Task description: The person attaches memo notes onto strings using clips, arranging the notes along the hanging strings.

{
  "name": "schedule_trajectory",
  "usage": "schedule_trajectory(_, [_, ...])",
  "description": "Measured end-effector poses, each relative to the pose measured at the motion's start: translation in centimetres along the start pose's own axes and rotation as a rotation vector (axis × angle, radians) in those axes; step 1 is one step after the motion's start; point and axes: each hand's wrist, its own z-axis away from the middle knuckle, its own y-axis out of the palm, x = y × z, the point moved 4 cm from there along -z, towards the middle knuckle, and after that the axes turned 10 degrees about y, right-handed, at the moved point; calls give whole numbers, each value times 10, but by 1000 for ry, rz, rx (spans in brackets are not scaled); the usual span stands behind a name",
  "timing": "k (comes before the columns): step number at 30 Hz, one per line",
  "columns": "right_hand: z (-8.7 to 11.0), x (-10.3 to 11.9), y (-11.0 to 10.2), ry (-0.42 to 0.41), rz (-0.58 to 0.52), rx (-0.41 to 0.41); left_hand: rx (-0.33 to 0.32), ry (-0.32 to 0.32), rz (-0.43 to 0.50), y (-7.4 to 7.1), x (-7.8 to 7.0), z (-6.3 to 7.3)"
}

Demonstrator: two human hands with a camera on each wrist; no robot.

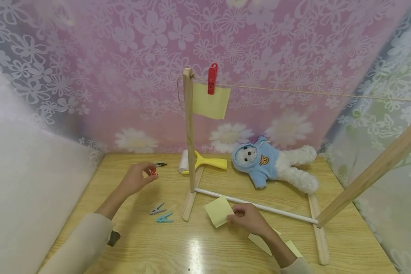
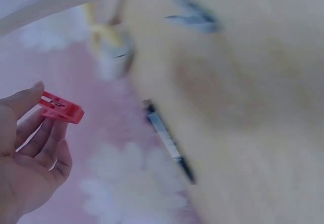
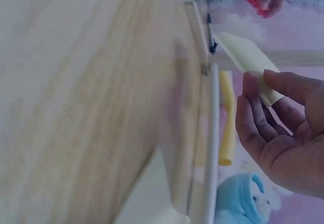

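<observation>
Between thumb and fingers my left hand [image 1: 137,178] pinches a red clothespin [image 2: 62,107], held above the left part of the table. My right hand [image 1: 250,219] grips a yellow sticky note [image 1: 220,211] by its edge, in front of the white bar [image 1: 260,206] of a wooden stand. On the stand's string [image 1: 277,89] hangs another yellow note [image 1: 210,102], clipped by a second red clothespin [image 1: 212,79]. A grey clothespin [image 1: 158,209] and a blue clothespin [image 1: 164,218] lie on the table between my hands. More yellow notes [image 1: 259,243] lie under my right forearm.
The stand's left post [image 1: 190,133] rises between my hands; its right post [image 1: 370,171] slants up at the right. Behind the bar lie a yellow-handled lint roller [image 1: 214,163] and a plush toy in a blue hoodie [image 1: 263,161]. A pen [image 1: 161,164] lies beyond my left hand.
</observation>
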Motion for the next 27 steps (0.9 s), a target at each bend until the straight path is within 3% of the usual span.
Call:
schedule_trajectory(4, [2, 2, -12, -1, 23, -45, -129, -9, 29, -29, -20, -9])
schedule_trajectory(7, [4, 5, -20, -8, 30, -78, -215, 31, 67, -49, -40, -15])
schedule_trajectory(11, [6, 10, -30, -19, 54, -148, -316, 122, 104, -69, -73, -21])
schedule_trajectory(16, [9, 17, -39, -12, 11, -206, -393, 238, 73, -88, -113, -28])
schedule_trajectory(21, [13, 31, -53, -77, 1, -287, -481, 414, 47, -105, -155, -31])
schedule_trajectory(27, [18, 52, -74, -191, 5, -383, -496, 595, 60, -121, -206, -34])
